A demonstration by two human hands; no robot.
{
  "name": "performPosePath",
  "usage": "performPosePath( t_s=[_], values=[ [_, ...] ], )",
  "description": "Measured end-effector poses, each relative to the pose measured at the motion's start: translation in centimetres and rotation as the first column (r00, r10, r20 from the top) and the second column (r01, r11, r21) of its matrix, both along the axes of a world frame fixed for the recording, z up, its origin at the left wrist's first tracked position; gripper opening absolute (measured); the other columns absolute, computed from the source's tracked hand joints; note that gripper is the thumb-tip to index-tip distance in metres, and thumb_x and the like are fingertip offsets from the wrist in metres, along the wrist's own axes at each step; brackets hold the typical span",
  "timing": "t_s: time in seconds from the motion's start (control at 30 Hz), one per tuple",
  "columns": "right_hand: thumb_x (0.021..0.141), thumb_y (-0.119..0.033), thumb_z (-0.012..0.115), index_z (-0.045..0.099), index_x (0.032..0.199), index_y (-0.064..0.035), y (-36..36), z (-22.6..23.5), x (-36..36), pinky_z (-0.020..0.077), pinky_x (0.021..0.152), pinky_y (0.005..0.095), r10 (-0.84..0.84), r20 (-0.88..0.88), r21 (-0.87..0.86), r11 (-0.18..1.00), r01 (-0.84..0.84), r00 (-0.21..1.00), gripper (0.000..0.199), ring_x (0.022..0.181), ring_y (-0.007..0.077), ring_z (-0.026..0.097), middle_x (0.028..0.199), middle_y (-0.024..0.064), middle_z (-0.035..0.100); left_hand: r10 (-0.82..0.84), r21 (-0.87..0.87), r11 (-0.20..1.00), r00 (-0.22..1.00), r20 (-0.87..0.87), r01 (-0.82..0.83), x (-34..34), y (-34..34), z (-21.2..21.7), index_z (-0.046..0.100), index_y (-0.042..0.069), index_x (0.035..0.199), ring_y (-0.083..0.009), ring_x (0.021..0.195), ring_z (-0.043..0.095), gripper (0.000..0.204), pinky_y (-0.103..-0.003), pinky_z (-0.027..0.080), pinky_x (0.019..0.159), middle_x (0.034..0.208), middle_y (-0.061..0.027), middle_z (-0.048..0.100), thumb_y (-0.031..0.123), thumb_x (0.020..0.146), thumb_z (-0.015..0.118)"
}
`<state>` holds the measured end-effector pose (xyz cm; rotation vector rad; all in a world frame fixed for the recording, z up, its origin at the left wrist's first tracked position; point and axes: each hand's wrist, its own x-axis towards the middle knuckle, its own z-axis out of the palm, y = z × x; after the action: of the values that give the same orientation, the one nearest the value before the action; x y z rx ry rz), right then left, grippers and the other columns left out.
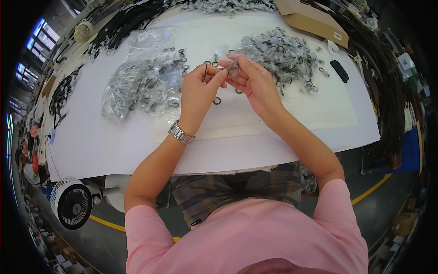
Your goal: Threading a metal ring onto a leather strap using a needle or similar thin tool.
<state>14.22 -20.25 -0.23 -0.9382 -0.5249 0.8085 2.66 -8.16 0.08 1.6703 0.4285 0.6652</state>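
Both my hands meet above the middle of the white table sheet [132, 157]. A small piece of clear plastic wrap with something metallic in it [233, 69] sits between my fingertips. My right hand [256, 84] pinches this wrap, its lower fingers partly curled beneath. My left hand [199, 91], with a steel watch at the wrist, presses thumb and forefinger together at the wrap's edge. Against the left fingers shows a thin dark metal piece [205, 72], its shape partly hidden. Just below the hands lies a dark metal ring [216, 100].
At left lies a clear plastic bag [117, 93] beside loose wrapped rings. A larger heap of plastic-wrapped metal rings [285, 57] spreads to the right. Beyond are a black case [339, 71], an open cardboard box [315, 25] and black straps [118, 29]. A fan [73, 204] stands lower left.
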Motion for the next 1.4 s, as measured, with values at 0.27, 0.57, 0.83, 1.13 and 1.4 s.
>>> performPosePath(
  t_s=[0.27,0.57,0.83,1.13,1.4],
  values=[
    [0.106,-0.023,0.059,0.057,0.137,0.0007,0.2,-0.2,0.0,0.0533,0.102,0.0349,0.079,0.039,0.007,0.997,-0.08,0.996,0.039,0.111,0.0178,0.069,0.124,0.0113,0.071,-0.016,-0.016,1.0,1.0,-0.023,0.016,-0.2,0.0,0.6,0.068,0.003,0.089,-0.001,0.051,0.042,0.02,-0.019,0.029,0.046,0.068,0.0013,0.063,0.021,0.097,0.072],
    [0.104,-0.019,0.06,0.058,0.132,-0.0011,0.0,1.0,1.0,0.0566,0.087,0.0272,0.236,0.152,-0.062,0.971,-0.229,0.96,0.033,0.092,0.0129,0.069,0.105,0.0075,0.073,-0.225,-0.216,0.947,0.972,0.074,0.236,-0.9,3.0,2.0,0.069,0.002,0.1,-0.0009,0.053,0.04,0.022,-0.018,0.028,0.048,0.072,0.003,0.06,0.023,0.102,0.067],
    [0.105,-0.019,0.057,0.062,0.128,0.0,0.0,0.5,1.5,0.056,0.078,0.025,0.402,0.162,-0.218,0.905,-0.365,0.901,0.031,0.081,0.0088,0.064,0.099,0.0044,0.072,-0.234,-0.211,0.949,0.972,0.028,0.235,-0.6,3.0,1.0,0.067,0.0,0.095,-0.0006,0.054,0.041,0.016,-0.018,0.028,0.047,0.07,0.0022,0.061,0.015,0.096,0.072],
    [0.098,-0.014,0.059,0.071,0.101,-0.001,0.0,0.3,-0.5,0.0512,0.068,0.0444,0.137,0.873,-0.262,0.942,0.212,0.468,0.018,0.075,0.032,0.068,0.093,0.017,0.072,-0.073,0.046,0.996,0.997,-0.006,0.073,0.0,1.7,0.2,0.063,0.003,0.095,-0.0022,0.054,0.051,0.009,-0.02,0.036,0.049,0.064,0.0023,0.059,0.011,0.095,0.059],
    [0.096,-0.016,0.059,0.064,0.086,-0.0009,-0.1,-0.5,-1.4,0.0504,0.067,0.0474,0.04,0.989,-0.096,0.904,0.416,0.139,0.019,0.074,0.038,0.066,0.08,0.0165,0.068,-0.15,-0.161,0.977,0.988,-0.043,0.141,-0.5,1.2,0.7,0.064,0.004,0.1,-0.0021,0.051,0.042,0.012,-0.02,0.027,0.046,0.061,0.0031,0.053,0.015,0.099,0.06]
  ],
)
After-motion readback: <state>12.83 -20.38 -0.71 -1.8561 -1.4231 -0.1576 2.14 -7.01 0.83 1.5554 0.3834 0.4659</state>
